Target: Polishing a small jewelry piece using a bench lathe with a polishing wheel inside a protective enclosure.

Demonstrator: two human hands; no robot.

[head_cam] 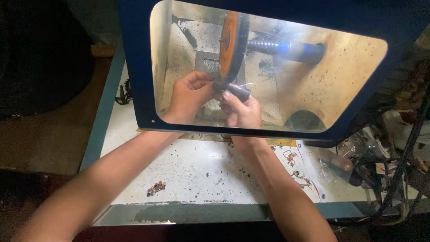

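Note:
Behind a clear window in a dark blue guard (134,67), both my hands hold a short dark cylindrical piece (234,89) against the lower rim of an upright orange grinding wheel (232,42). My left hand (188,96) grips the piece's left end with fingers curled. At the piece's right end, my right hand (244,111) pinches it with the thumb on top. The wheel sits on a threaded shaft (268,46) that runs right into a blue sleeve.
A white, speckled work surface (197,170) with a teal rim lies under my forearms, strewn with small copper-coloured scraps (156,187). A clear plastic bag with metal parts (336,163) and tangled cables lie at the right. Dark floor is to the left.

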